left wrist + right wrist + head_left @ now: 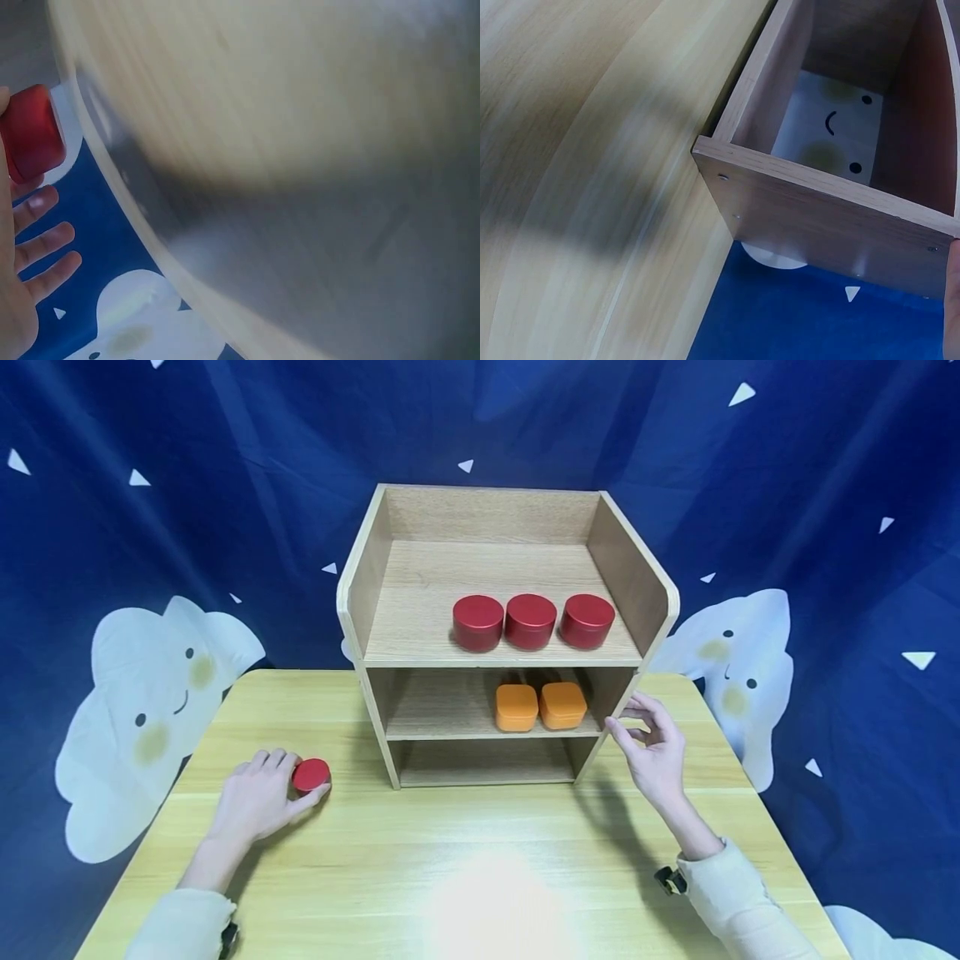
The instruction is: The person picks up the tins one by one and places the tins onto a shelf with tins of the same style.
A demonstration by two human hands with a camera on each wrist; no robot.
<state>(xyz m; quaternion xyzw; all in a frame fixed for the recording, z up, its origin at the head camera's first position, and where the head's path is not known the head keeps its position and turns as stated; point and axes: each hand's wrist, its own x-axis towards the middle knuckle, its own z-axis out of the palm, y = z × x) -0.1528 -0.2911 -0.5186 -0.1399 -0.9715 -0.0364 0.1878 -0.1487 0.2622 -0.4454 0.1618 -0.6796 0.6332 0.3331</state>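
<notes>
My left hand [272,787] rests on the table [480,860] at the left and grips a small red round tin [311,774] between thumb and forefinger. The left wrist view shows that tin [31,139] at the top of the palm, with the other fingers [45,241] stretched out. My right hand [649,740] hovers by the front right edge of the wooden shelf unit [375,568], fingers loosely curled, holding nothing. Whether a fingertip touches the shelf's side panel [817,217] I cannot tell. Three red round tins [530,621] stand on the top shelf. Two orange square tins [538,707] sit on the middle shelf.
The bottom compartment [483,762] of the shelf unit holds nothing. A blue cloth with white clouds [150,693] hangs behind and around the table. The table's left edge [142,210] passes close to my left hand.
</notes>
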